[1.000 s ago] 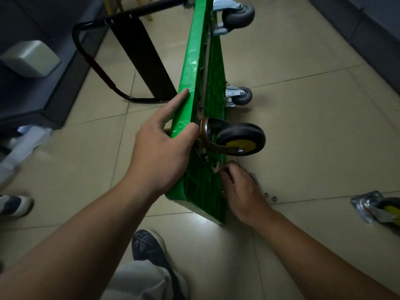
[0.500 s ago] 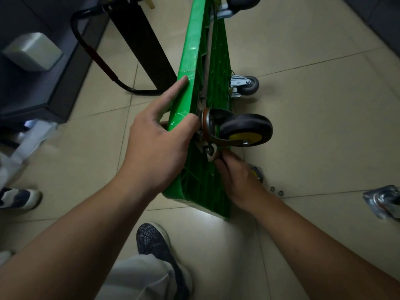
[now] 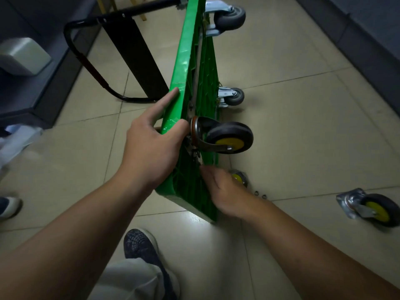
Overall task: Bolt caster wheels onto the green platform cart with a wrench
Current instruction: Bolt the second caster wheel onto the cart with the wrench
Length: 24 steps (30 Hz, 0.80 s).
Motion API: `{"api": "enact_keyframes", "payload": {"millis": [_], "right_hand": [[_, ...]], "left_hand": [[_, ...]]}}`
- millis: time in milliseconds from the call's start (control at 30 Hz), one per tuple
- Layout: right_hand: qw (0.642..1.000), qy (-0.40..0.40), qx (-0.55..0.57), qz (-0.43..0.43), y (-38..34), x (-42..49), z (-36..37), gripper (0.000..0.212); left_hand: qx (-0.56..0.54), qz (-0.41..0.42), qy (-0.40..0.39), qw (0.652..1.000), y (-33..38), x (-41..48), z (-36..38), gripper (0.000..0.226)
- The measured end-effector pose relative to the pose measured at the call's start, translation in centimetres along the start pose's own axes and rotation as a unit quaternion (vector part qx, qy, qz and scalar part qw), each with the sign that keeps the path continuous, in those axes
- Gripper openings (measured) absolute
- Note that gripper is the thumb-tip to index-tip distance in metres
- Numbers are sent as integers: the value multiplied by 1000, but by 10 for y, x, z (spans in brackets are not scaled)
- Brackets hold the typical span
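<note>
The green platform cart stands on its long edge on the tiled floor, underside facing right. My left hand grips its upper edge, index finger stretched along the green rim and thumb by the swivel plate. A black caster with a yellow hub sticks out from the underside there. Just below it my right hand has its fingers curled around the lower end of a small metal wrench at the caster's plate; most of the tool is hidden. Two grey casters are mounted farther along.
A loose yellow-hub caster lies on the floor at right, another shows behind my right hand, and small nuts lie between them. The cart's black handle lies left. My shoe is below; another person's shoe at far left.
My right hand rose to the caster's plate half a second ago, then slid down slightly along the underside. My left hand keeps its grip on the edge. The camera view shifted.
</note>
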State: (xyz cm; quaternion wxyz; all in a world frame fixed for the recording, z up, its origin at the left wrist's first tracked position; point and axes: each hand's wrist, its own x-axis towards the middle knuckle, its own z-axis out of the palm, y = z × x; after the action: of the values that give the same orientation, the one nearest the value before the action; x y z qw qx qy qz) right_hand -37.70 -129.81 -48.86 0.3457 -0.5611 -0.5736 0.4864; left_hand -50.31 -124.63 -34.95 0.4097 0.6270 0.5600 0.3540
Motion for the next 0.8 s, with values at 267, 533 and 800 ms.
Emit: {"api": "enact_keyframes", "payload": {"millis": [267,533,800], "right_hand": [[893,-84,359,259,-71,-12,-4,53],[985,155,-6,77,-11,-40,16,63],[968,182,-144,-95,41,-2,-1,32]], "left_hand": [[27,-4,7,1000,6,-4,1,63],[19,0,-18,1000,0,-1,-5,59],[-2,3,-17,1000,-3,1,-5,60]]}}
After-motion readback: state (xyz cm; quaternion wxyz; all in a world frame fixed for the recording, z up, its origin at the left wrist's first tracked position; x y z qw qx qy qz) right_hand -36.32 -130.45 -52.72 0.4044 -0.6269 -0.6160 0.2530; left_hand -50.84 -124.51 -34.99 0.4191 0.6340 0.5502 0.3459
